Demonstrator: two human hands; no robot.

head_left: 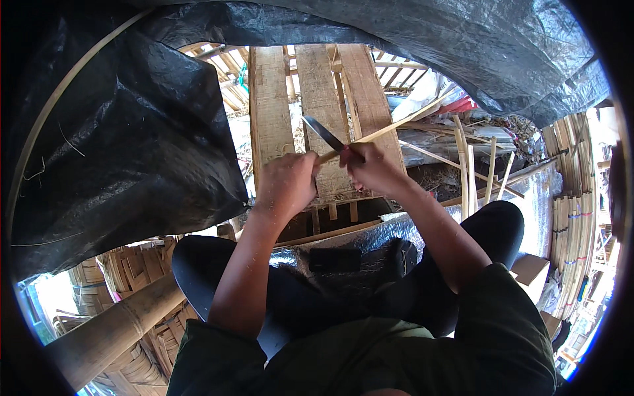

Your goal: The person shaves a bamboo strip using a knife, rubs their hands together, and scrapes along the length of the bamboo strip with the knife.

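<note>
My left hand is closed around the near end of a thin bamboo strip, which slants away to the upper right. In my right hand is a knife, its blade pointing up and to the left. Where the strip passes my right hand, the knife lies across it, and the fingers hide the exact contact. Both hands are close together above wooden planks in front of me. Small pale flecks cling to my hands and forearms.
Black plastic sheeting hangs at the left, and more sheeting spans the top. Upright bamboo strips stand beside my right knee. Bundled strips line the far right. A thick bamboo pole crosses the lower left.
</note>
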